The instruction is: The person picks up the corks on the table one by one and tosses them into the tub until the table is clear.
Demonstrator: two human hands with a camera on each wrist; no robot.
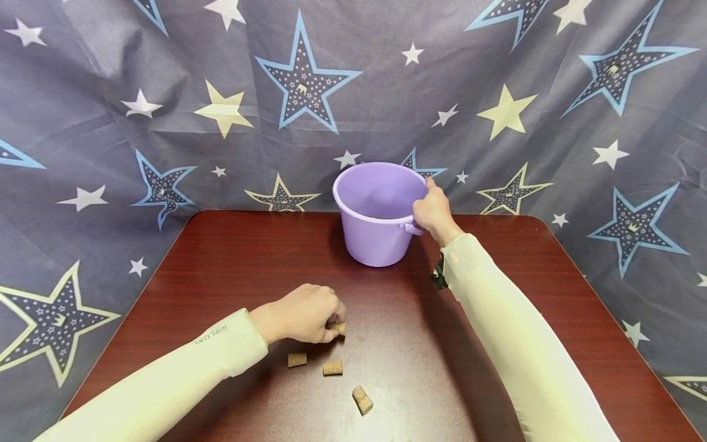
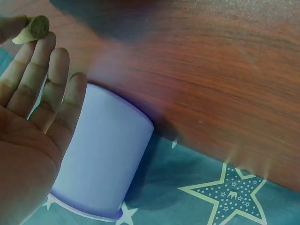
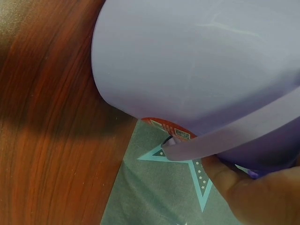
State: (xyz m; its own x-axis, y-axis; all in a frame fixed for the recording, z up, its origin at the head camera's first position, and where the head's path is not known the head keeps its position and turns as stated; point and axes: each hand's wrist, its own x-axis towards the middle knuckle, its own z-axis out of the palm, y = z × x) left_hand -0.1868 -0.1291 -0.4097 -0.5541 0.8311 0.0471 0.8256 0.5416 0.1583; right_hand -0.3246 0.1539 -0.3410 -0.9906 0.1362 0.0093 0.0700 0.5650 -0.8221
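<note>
Cork (image 1: 339,329) pinched in left hand (image 1: 306,313), low over or touching table (image 1: 248,258), cannot tell which; long axis roughly sideways. Bucket (image 1: 372,242) beyond cork, slightly right, clamped at rim by right hand (image 1: 433,212), nearer of two.

The purple bucket (image 1: 375,239) is upright beyond four tan corks (image 1: 332,368), one pinched.

We note a screened-off work spot, apparently indoors: grey cloth (image 1: 386,110) printed with stars hangs behind and at both sides of a reddish-brown, wood-grain desk (image 1: 265,258). We cannot tell whether this is home, office or lab.
</note>
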